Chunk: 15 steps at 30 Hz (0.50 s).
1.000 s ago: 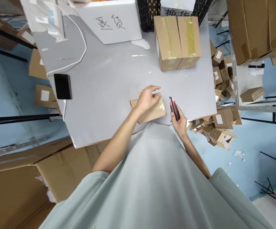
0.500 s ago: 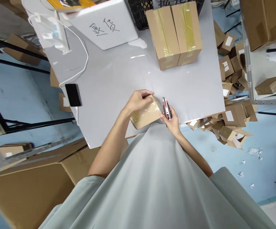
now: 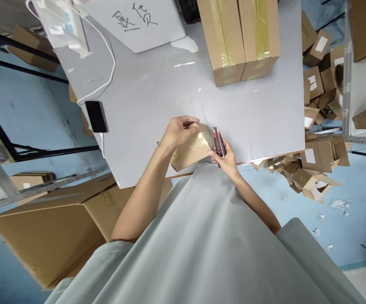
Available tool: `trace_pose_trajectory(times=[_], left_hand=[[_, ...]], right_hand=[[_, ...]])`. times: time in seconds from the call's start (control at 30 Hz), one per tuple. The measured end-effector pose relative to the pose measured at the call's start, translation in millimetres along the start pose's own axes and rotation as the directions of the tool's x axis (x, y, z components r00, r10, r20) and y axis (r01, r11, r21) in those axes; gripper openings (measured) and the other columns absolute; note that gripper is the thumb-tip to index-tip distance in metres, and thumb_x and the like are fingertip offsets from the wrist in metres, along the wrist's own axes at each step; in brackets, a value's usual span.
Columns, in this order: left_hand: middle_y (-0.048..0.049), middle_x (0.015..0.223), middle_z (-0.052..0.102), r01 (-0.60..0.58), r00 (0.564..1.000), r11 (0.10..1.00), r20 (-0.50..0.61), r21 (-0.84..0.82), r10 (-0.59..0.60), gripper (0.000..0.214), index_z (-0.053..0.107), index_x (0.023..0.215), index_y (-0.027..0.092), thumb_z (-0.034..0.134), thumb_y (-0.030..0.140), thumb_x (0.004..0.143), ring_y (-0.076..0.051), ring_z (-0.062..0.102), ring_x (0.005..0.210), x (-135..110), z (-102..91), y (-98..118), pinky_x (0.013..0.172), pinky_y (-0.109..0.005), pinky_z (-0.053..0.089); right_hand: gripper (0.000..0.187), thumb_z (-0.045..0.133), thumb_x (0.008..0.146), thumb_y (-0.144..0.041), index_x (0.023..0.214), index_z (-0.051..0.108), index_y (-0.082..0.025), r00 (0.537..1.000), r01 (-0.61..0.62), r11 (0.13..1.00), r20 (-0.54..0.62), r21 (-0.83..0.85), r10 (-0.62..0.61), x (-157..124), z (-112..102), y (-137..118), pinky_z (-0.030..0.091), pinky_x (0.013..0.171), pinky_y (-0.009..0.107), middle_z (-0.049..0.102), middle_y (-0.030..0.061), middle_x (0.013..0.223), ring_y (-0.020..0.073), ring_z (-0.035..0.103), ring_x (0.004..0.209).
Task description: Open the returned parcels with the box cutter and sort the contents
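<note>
A small taped cardboard box [image 3: 193,148] lies near the front edge of the white table [image 3: 259,118]. My left hand [image 3: 179,131] rests on the box's far left corner, fingers curled over its top edge. My right hand [image 3: 225,157] grips a red and black utility knife [image 3: 219,141], held right against the box's right end. The knife's blade tip is too small to make out.
Two taller taped cartons [image 3: 240,36] stand at the back of the table. A black phone [image 3: 96,116] on a white cable lies at the left edge, with a white foam box [image 3: 145,21] behind. Several small boxes [image 3: 316,139] pile on the floor at right. A big carton [image 3: 50,236] sits lower left.
My right hand has brought the knife leftward up against the box's right end. My left hand has stayed on the box, which has turned slightly.
</note>
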<state>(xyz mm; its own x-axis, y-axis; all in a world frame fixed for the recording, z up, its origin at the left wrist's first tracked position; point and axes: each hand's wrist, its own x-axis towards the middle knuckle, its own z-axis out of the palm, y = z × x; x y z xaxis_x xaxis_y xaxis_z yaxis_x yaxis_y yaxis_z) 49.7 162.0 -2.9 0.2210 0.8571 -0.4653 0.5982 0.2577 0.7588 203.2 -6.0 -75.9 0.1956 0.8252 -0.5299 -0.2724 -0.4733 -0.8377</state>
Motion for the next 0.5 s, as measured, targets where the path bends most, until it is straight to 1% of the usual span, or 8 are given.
trace_pose_trajectory(times=[0.07,0.13,0.23,0.3,0.37,0.43,0.5], left_hand=[[-0.0091,0.109,0.082,-0.005,1.000,1.000,0.007,0.008,0.005,0.038,0.084,0.117,0.015,0.072,0.023,0.082,-0.026,0.076,0.102,0,-0.4,1,0.102,-0.043,0.064],[-0.0090,0.109,0.082,-0.010,1.000,1.000,0.018,0.016,0.010,0.038,0.083,0.118,0.015,0.071,0.023,0.083,-0.026,0.075,0.102,2,0.1,2,0.103,-0.043,0.063],[-0.0092,0.110,0.081,-0.028,0.999,0.999,0.032,0.026,0.027,0.038,0.082,0.119,0.015,0.071,0.022,0.084,-0.026,0.074,0.104,5,2.9,5,0.105,-0.044,0.062],[-0.0097,0.111,0.080,-0.046,0.998,0.998,0.041,0.031,0.044,0.038,0.082,0.120,0.014,0.072,0.021,0.084,-0.027,0.073,0.107,8,5.0,6,0.106,-0.044,0.062],[-0.0096,0.111,0.080,-0.060,0.997,0.998,0.057,0.033,0.058,0.038,0.081,0.120,0.014,0.072,0.020,0.084,-0.028,0.073,0.109,10,5.0,7,0.107,-0.044,0.061],[-0.0088,0.112,0.080,-0.071,0.994,0.997,0.082,0.029,0.068,0.038,0.082,0.120,0.015,0.072,0.019,0.083,-0.028,0.073,0.110,11,1.9,6,0.109,-0.044,0.060],[-0.0083,0.114,0.080,-0.079,0.989,0.997,0.124,0.018,0.076,0.041,0.081,0.121,0.016,0.073,0.019,0.081,-0.028,0.073,0.111,10,-3.9,4,0.111,-0.045,0.060]], right_hand=[[0.098,0.086,0.083,-0.069,0.165,0.048,-0.029,1.000,-0.001,1.000,0.008,-0.009,0.001,0,-1,-1,0.073,0.066,0.035,0.077,0.0042,0.117,0.0183,0.076,0.075],[0.095,0.084,0.087,-0.068,0.166,0.048,-0.029,1.000,0.022,0.999,0.005,-0.045,-0.022,0,-1,-4,0.074,0.072,0.039,0.078,0.0055,0.119,0.0208,0.079,0.081],[0.088,0.080,0.093,-0.067,0.167,0.048,-0.029,0.994,0.098,0.984,-0.025,-0.151,-0.103,1,-2,-11,0.073,0.092,0.044,0.079,0.0080,0.125,0.0261,0.081,0.104],[0.086,0.079,0.095,-0.065,0.166,0.049,-0.028,0.986,0.145,0.963,-0.050,-0.226,-0.160,4,-2,-16,0.068,0.107,0.046,0.079,0.0100,0.134,0.0286,0.078,0.122],[0.085,0.080,0.095,-0.064,0.165,0.050,-0.025,0.979,0.167,0.946,-0.070,-0.277,-0.193,6,-2,-19,0.062,0.115,0.047,0.077,0.0118,0.141,0.0296,0.074,0.133],[0.084,0.081,0.094,-0.062,0.162,0.052,-0.023,0.976,0.169,0.938,-0.084,-0.303,-0.203,7,0,-21,0.060,0.118,0.047,0.076,0.0126,0.146,0.0293,0.073,0.135],[0.082,0.081,0.093,-0.060,0.161,0.053,-0.022,0.975,0.170,0.934,-0.085,-0.314,-0.206,7,2,-21,0.060,0.118,0.046,0.076,0.0127,0.146,0.0286,0.075,0.132]])
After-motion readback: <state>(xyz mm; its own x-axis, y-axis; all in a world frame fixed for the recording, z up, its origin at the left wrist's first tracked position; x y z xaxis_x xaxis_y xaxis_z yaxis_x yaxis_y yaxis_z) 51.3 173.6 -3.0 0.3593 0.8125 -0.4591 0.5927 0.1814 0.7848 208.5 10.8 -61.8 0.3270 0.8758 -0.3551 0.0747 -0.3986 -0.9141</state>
